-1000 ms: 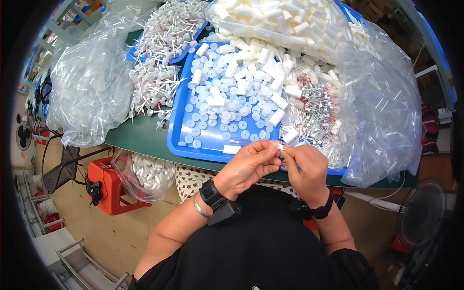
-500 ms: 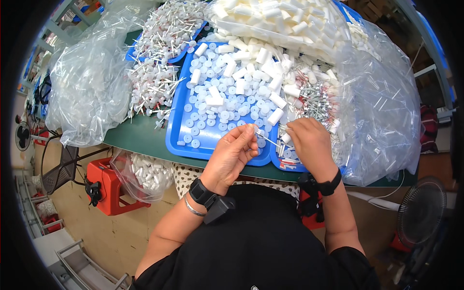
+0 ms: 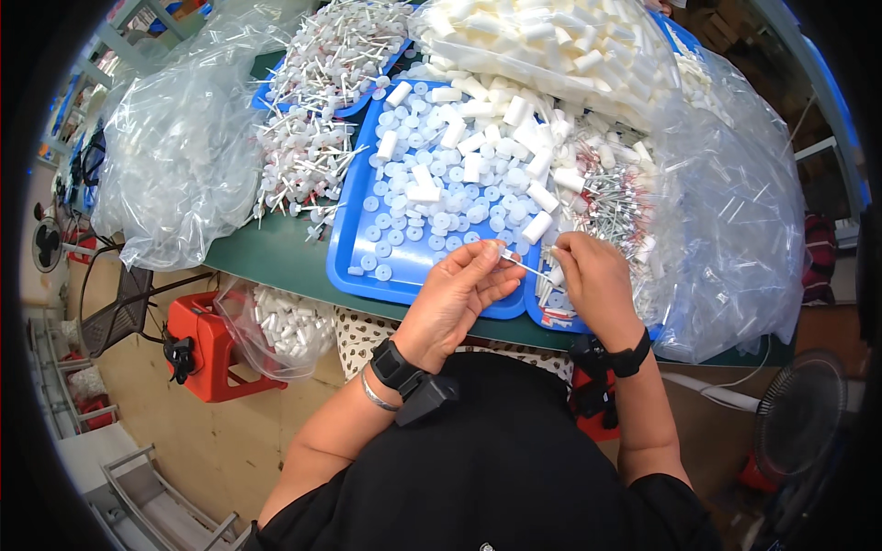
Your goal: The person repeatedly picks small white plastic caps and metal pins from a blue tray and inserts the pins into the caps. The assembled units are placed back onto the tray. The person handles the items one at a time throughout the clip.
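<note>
Thin pale rod (image 3: 528, 266): held in the air in front of the person, above the near edges of two blue trays, slanting down from the left hand toward the right. A small whitish piece sits at its upper end, partly hidden by fingertips; shape too small to make out.

Left hand (image 3: 466, 286): grip pinching the rod's upper end between thumb and forefinger, other fingers loosely curled. Right hand (image 3: 593, 275): fingers bent and bunched just beside the rod's lower end; cannot tell whether this grip is pressed together, or on anything. Black strap on each wrist; silver bracelet (image 3: 375, 393) on the left.

Beneath and beyond: middle blue tray (image 3: 386, 290), strewn with translucent discs (image 3: 441, 197), white cylinders (image 3: 471, 167) lying among and on them. To its right, the right-hand blue tray (image 3: 562, 321), heaped with metal pins (image 3: 617, 207), some reddish parts showing. Behind, a clear bag packed with off-white cylinders (image 3: 551, 46).

Left of the middle tray: pile of rods bearing discs (image 3: 308, 156), partly directly on the green counter (image 3: 262, 254), partly in a farther blue tray. Crumpled clear bags at either side, left (image 3: 179, 174) and right (image 3: 730, 239).

Below, on the left: red stool (image 3: 204, 342), bag of white pieces (image 3: 287, 331) beside it. Lower right: dark fan (image 3: 799, 401).
</note>
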{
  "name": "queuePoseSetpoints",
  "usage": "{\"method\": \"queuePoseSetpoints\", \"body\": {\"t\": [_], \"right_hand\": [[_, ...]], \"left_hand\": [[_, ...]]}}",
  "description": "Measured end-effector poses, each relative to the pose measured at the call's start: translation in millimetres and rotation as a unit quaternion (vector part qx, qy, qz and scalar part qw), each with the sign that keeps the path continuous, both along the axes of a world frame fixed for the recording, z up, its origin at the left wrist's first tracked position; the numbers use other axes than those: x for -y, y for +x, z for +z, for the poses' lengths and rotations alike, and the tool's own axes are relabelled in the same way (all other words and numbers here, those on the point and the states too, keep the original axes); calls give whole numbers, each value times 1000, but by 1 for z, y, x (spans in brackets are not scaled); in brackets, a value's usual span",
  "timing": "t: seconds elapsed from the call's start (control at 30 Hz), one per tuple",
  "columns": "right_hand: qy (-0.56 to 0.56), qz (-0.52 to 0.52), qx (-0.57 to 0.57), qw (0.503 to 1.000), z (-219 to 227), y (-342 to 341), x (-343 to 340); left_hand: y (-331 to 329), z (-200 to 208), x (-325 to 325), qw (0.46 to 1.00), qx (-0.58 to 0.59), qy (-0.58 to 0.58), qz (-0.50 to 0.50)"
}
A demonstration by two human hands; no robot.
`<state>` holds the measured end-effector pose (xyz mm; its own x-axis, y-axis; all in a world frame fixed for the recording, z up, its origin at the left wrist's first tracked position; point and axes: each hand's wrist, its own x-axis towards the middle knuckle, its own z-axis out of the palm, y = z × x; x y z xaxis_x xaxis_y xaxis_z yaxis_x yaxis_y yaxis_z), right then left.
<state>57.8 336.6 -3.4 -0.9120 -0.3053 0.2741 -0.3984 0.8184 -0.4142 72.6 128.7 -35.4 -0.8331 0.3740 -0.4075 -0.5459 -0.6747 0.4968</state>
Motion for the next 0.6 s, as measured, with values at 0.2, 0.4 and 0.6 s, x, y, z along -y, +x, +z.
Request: {"method": "queuePoseSetpoints", "body": {"t": [0.2,0.4,0.6], "right_hand": [[-234,12,153,960,9,24,0],[-237,5,117,964,10,28,0],[-199,15,85,976,10,29,-1]], "left_hand": [[-4,13,-2,999,-4,-4,43],[-4,11,-4,999,2,-9,37],[-2,6,-6,999,-6,-20,31]]}}
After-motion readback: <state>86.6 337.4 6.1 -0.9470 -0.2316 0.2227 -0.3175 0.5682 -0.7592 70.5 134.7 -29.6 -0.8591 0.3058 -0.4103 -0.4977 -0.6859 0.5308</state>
